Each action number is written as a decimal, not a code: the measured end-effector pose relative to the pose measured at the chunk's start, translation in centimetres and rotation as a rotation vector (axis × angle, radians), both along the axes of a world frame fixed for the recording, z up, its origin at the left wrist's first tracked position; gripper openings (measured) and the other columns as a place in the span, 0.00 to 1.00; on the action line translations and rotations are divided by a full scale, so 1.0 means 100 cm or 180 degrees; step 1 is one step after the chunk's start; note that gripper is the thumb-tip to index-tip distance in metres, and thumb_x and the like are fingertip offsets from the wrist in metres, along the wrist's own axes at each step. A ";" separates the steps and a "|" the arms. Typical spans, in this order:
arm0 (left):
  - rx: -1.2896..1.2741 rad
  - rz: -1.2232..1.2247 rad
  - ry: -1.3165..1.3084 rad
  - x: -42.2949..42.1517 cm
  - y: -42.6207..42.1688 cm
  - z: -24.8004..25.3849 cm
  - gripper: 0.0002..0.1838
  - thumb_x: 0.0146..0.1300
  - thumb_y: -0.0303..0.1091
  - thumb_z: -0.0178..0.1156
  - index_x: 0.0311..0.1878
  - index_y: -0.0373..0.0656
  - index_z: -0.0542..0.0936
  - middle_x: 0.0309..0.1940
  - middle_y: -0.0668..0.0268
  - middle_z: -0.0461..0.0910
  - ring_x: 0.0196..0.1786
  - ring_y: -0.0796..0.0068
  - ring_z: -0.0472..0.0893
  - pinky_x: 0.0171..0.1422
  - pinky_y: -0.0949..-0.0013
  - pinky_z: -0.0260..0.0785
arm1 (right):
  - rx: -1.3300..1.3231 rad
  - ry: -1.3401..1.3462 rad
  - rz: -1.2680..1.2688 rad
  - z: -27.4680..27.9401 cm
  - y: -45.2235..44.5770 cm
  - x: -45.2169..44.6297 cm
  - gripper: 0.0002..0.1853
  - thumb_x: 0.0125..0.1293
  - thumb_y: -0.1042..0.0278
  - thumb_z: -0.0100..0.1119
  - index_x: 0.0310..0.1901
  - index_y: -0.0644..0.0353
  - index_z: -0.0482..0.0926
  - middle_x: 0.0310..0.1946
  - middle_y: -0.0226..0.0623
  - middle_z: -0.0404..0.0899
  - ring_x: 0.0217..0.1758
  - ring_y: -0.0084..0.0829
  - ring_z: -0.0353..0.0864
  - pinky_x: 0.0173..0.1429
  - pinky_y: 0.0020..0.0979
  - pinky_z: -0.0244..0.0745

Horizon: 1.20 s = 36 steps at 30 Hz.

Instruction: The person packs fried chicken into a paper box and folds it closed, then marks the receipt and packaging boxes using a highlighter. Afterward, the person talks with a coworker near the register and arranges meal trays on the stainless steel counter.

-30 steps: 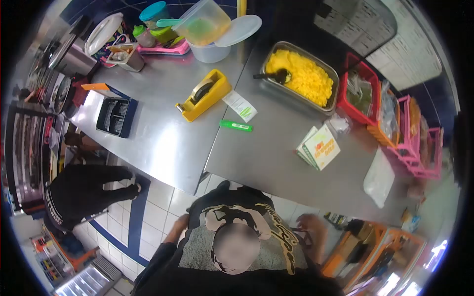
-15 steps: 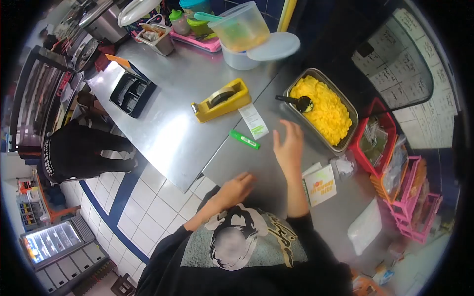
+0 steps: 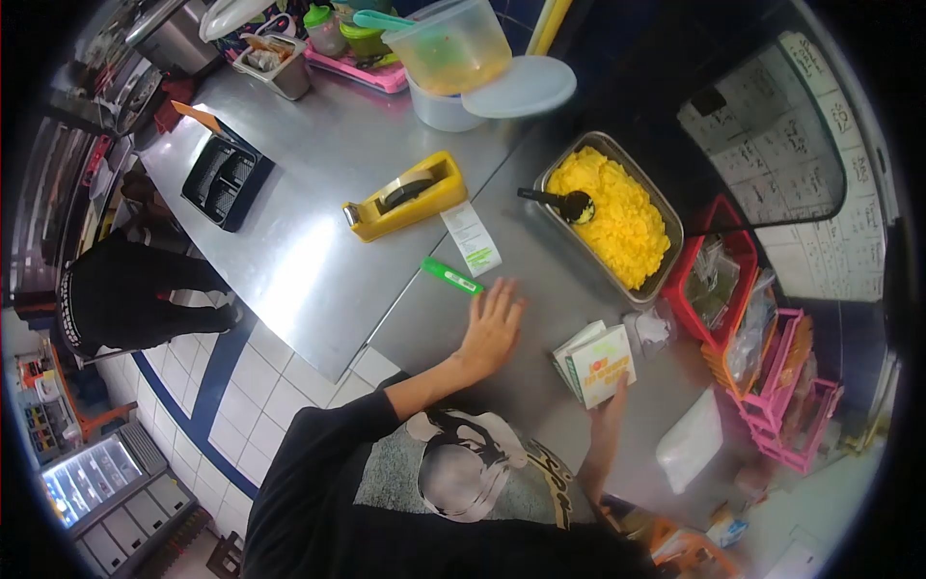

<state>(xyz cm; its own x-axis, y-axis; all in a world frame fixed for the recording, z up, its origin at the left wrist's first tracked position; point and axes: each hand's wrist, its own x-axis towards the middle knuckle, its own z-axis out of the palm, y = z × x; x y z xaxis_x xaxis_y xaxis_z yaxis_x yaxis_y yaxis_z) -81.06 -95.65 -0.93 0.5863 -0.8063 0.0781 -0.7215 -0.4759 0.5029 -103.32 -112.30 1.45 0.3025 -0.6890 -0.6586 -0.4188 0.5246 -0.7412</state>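
Observation:
My left hand (image 3: 492, 333) is over the steel table with its fingers spread and nothing in it. Its fingertips are close to a green highlighter marker (image 3: 451, 275), and I cannot tell whether they touch. At the near right, my right hand (image 3: 607, 410) grips the lower edge of a white printed paper packet (image 3: 610, 359) with orange and green lettering. The packet is fanned slightly apart from another one behind it. Part of my right hand's fingers is hidden by the packet. A printed paper slip (image 3: 472, 236) lies beyond the marker, beside a yellow tape dispenser (image 3: 407, 198).
A metal tray (image 3: 675, 232) holds yellow food with a black scoop (image 3: 576, 206) in it. Red basket (image 3: 709, 333), pink rack (image 3: 772, 425) and white packet (image 3: 691, 444) line the right. Plastic tubs (image 3: 446, 106) and a black caddy (image 3: 227, 183) stand farther back. Someone in black (image 3: 135, 294) bends at left.
My left hand has moved forward toward the marker and spread its fingers. My right hand has come back from near the tray to the printed packet. The view has shifted slightly.

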 end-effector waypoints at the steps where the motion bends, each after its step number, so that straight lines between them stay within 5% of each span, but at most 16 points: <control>1: -0.0012 0.0036 -0.0021 0.009 0.002 -0.004 0.33 0.55 0.35 0.63 0.63 0.40 0.63 0.70 0.54 0.54 0.72 0.50 0.54 0.69 0.41 0.48 | 0.0146 -0.0336 0.0140 -0.002 0.001 0.008 0.38 0.67 0.31 0.38 0.67 0.54 0.60 0.57 0.36 0.73 0.45 0.34 0.81 0.36 0.29 0.76; 3: 0.0351 0.0521 -0.0248 0.027 0.013 -0.013 0.33 0.56 0.37 0.62 0.64 0.42 0.64 0.70 0.57 0.54 0.73 0.53 0.53 0.69 0.39 0.45 | 0.0043 -0.0380 0.0090 0.002 0.009 0.032 0.38 0.67 0.32 0.38 0.67 0.55 0.60 0.55 0.38 0.74 0.46 0.36 0.81 0.36 0.32 0.78; 9: 0.0356 0.0233 -0.0300 0.061 0.053 -0.029 0.29 0.56 0.39 0.63 0.61 0.46 0.68 0.68 0.66 0.61 0.71 0.58 0.57 0.70 0.40 0.42 | 0.0111 -0.0748 0.0029 -0.004 0.024 0.093 0.37 0.68 0.37 0.43 0.67 0.59 0.55 0.55 0.49 0.72 0.51 0.46 0.80 0.40 0.40 0.83; 13: 0.0156 0.0083 -0.0253 0.073 0.061 -0.020 0.29 0.55 0.38 0.64 0.60 0.46 0.68 0.68 0.64 0.61 0.71 0.57 0.58 0.71 0.40 0.39 | 0.0248 -0.1031 0.0351 -0.001 0.031 0.139 0.40 0.68 0.42 0.48 0.68 0.62 0.47 0.59 0.54 0.66 0.50 0.53 0.79 0.42 0.41 0.83; 16: -0.0138 0.0741 -0.0331 0.085 0.060 -0.005 0.32 0.51 0.36 0.67 0.60 0.45 0.68 0.69 0.59 0.57 0.72 0.54 0.54 0.70 0.38 0.36 | 0.0268 -0.0856 0.0127 0.011 0.043 0.171 0.42 0.67 0.49 0.54 0.68 0.58 0.37 0.58 0.55 0.65 0.48 0.56 0.79 0.43 0.45 0.84; 18: -0.0762 0.1907 -0.0779 0.105 0.055 0.006 0.36 0.50 0.35 0.68 0.63 0.45 0.66 0.70 0.56 0.54 0.73 0.49 0.50 0.71 0.38 0.32 | 0.0229 -0.0909 0.0206 0.015 0.049 0.186 0.41 0.67 0.48 0.54 0.68 0.58 0.39 0.57 0.55 0.65 0.48 0.55 0.79 0.44 0.45 0.84; 21: -0.0679 0.2391 -0.1089 0.142 0.056 0.006 0.40 0.49 0.39 0.70 0.65 0.44 0.64 0.72 0.55 0.50 0.73 0.44 0.47 0.71 0.37 0.28 | 0.0277 -0.1065 0.0434 0.002 0.045 0.192 0.38 0.68 0.47 0.52 0.67 0.59 0.44 0.57 0.55 0.66 0.48 0.54 0.80 0.44 0.45 0.84; 30: -0.0182 0.2579 -0.1380 0.170 0.060 -0.008 0.42 0.45 0.47 0.71 0.63 0.44 0.66 0.54 0.70 0.72 0.68 0.57 0.57 0.69 0.44 0.40 | 0.0266 -0.1148 0.0624 -0.002 0.045 0.195 0.33 0.69 0.46 0.49 0.65 0.60 0.52 0.56 0.52 0.68 0.48 0.52 0.80 0.45 0.44 0.84; 36: -0.0403 0.2557 -0.1454 0.178 0.061 -0.008 0.37 0.45 0.45 0.71 0.58 0.44 0.69 0.54 0.69 0.72 0.67 0.56 0.58 0.66 0.49 0.47 | 0.0309 -0.1182 0.0578 -0.008 0.045 0.199 0.33 0.69 0.48 0.50 0.65 0.60 0.51 0.56 0.52 0.68 0.48 0.51 0.81 0.46 0.43 0.84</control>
<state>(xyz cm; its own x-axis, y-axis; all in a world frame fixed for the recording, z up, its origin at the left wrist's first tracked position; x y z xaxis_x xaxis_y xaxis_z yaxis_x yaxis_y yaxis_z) -63.23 -89.59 -1.77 0.8554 -0.1419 0.4982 -0.3403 -0.8791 0.3338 -83.44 -107.75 0.63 0.6421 -0.5429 -0.5413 -0.2247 0.5417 -0.8099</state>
